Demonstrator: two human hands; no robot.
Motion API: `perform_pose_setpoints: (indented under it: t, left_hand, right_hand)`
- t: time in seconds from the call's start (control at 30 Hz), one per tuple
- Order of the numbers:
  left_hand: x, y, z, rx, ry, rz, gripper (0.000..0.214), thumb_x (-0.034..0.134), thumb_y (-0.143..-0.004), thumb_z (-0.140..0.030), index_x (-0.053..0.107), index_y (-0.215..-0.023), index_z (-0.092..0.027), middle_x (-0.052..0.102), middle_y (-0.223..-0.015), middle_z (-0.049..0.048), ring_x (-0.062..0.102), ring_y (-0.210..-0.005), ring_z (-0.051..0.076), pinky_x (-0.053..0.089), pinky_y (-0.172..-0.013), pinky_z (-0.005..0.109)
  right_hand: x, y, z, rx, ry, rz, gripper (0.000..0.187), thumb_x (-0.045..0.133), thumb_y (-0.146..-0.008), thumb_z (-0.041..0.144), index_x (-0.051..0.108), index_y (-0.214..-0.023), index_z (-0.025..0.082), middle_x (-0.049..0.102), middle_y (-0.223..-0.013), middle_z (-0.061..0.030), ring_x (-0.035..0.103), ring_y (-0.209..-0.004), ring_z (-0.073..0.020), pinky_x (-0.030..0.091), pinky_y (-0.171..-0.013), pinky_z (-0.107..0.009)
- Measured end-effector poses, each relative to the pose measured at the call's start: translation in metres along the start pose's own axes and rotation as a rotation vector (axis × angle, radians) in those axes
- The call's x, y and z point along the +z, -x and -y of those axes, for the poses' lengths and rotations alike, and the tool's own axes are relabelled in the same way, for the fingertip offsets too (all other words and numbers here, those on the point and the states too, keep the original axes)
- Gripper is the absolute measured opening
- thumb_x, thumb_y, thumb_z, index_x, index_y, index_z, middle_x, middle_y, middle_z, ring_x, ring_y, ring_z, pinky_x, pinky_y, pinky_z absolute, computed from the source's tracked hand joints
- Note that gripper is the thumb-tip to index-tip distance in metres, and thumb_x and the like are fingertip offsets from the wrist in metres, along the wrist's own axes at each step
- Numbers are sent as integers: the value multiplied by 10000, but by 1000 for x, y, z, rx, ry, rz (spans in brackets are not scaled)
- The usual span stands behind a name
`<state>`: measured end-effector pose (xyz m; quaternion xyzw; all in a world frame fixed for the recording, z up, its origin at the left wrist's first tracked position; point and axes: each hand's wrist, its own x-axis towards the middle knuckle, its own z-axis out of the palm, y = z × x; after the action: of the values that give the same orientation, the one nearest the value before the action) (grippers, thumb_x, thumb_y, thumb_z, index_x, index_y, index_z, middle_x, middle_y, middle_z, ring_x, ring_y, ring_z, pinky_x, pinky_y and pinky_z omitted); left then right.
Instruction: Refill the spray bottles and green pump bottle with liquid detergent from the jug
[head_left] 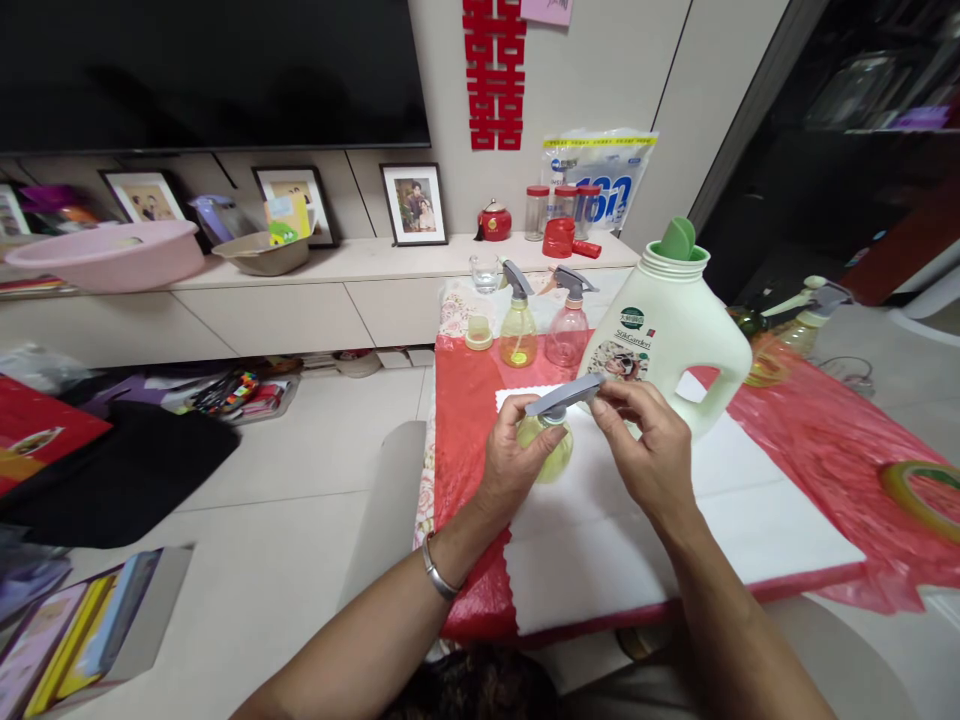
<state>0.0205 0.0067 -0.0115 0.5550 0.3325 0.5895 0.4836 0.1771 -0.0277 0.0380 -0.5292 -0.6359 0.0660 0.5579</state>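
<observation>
Pale yellow-green spray bottle: resting in my left hand, over the far-left part of the white sheet. Taking the bottle as clock centre, 12 pointing away from me.

Grip: my left thumb and fingers are pinching it from both sides, just below the grey trigger head. My right hand is pinching the head's end between thumb and fingertips, at 1 to 2 o'clock. Cannot tell whether it is turning the head or only steadying it.

Technique (judgement): standing the bottle upright and bearing on the head's rigid end should be working best; squeezing the thin-looking wall may be risking a slip.

Clearances: pale jug is standing at 1 to 2 o'clock, close beyond my right hand; contact unclear. Yellow bottle at 11 and pink bottle at 12 are crowding the far side. Red-covered table is ending nearby at 9. Bare sheet is spreading around 4 o'clock, offering the most room.
</observation>
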Motion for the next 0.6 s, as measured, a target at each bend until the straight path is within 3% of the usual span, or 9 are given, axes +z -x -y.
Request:
perform_pose_setpoints:
  t: [0.13, 0.3, 0.43, 0.6]
  left_hand:
    - [-5, 0, 2, -35, 84, 0, 299, 597, -913, -441, 648, -1100, -213, 678, -1117, 70, 612, -1061, 221, 448, -950, 328]
    - [-10, -4, 7, -162, 101, -33, 330, 504, -945, -426, 665, -1061, -163, 701, -1071, 91, 629, -1021, 218, 472, -922, 328]
    - [-11, -6, 14, -239, 104, -26, 301, 527, -915, -390, 661, -1048, -155, 701, -1072, 95, 635, -973, 209, 481, -893, 328]
    - [-12, -6, 16, -226, 113, -35, 248, 557, -887, -354, 677, -993, -165, 715, -988, 70, 647, -950, 201, 478, -895, 319]
  right_hand:
    - [-8, 4, 7, -21, 64, 22, 133, 608, -951, 278, 652, -875, 178, 617, -851, 2, 570, -776, -91, 475, -715, -224]
    - [1, 16, 9, -96, 127, 152, 184, 656, -925, 309, 667, -1053, 178, 604, -884, 3, 541, -662, -65, 464, -634, -215]
    - [22, 20, 8, -153, 297, 81, 292, 675, -910, 416, 640, -1036, 155, 595, -893, -3, 480, -576, -54, 430, -619, -241]
    - [44, 18, 12, -174, 470, -36, 300, 651, -910, 442, 609, -902, 145, 564, -806, -15, 466, -617, -97, 370, -616, -261]
